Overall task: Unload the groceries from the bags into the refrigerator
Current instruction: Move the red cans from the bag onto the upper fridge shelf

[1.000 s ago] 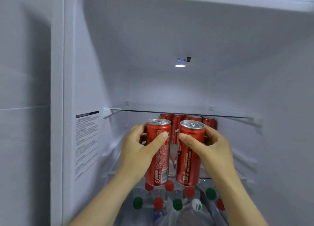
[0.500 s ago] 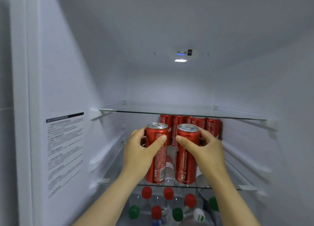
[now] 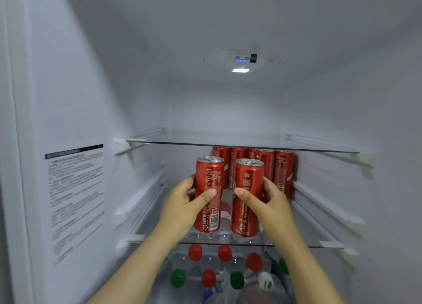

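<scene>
Moved further in than half a second before: left can (image 3: 209, 178) gripped in the left hand (image 3: 182, 204), right can (image 3: 248, 180) gripped in the right hand (image 3: 272, 204). Held upright, side by side, over the front of the glass shelf (image 3: 301, 244); could not tell whether touching it. Stopped just short of the back row of cans (image 3: 283, 171). Likely left only setting down and releasing.

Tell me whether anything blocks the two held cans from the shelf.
Nothing visible does. The left hand and right hand hold the left can and right can over the front of the glass shelf; the back row of cans stands further in, behind them.
</scene>
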`<state>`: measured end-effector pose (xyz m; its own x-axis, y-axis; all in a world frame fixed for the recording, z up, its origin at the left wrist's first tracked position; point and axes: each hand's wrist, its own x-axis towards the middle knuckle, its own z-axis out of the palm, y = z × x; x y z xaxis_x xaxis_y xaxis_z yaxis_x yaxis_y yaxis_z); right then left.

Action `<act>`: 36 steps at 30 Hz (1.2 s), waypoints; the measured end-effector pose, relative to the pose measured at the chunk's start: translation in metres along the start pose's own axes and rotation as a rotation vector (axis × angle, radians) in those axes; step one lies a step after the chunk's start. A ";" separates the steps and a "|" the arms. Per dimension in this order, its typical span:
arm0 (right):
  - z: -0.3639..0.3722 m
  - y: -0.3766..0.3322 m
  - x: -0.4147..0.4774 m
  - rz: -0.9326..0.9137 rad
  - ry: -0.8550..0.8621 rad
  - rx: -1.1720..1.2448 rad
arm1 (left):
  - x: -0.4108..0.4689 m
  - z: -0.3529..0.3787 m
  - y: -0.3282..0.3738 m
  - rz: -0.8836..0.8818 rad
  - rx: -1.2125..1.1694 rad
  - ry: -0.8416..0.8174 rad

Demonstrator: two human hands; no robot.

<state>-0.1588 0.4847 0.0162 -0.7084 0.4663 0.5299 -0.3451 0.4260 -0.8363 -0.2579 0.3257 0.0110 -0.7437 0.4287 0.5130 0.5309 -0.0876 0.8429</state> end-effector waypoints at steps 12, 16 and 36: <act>0.006 0.037 -0.003 0.127 0.051 -0.274 | 0.002 0.008 -0.027 -0.094 0.287 -0.098; 0.005 0.041 0.007 0.139 0.043 -0.303 | 0.010 0.013 -0.029 -0.103 0.380 -0.118; 0.000 0.067 0.059 0.161 0.025 -0.642 | 0.064 0.034 -0.041 -0.181 0.792 -0.138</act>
<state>-0.2236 0.5412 -0.0084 -0.7035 0.5772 0.4147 0.2051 0.7235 -0.6591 -0.3132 0.3877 0.0039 -0.8160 0.4864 0.3125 0.5754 0.6312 0.5200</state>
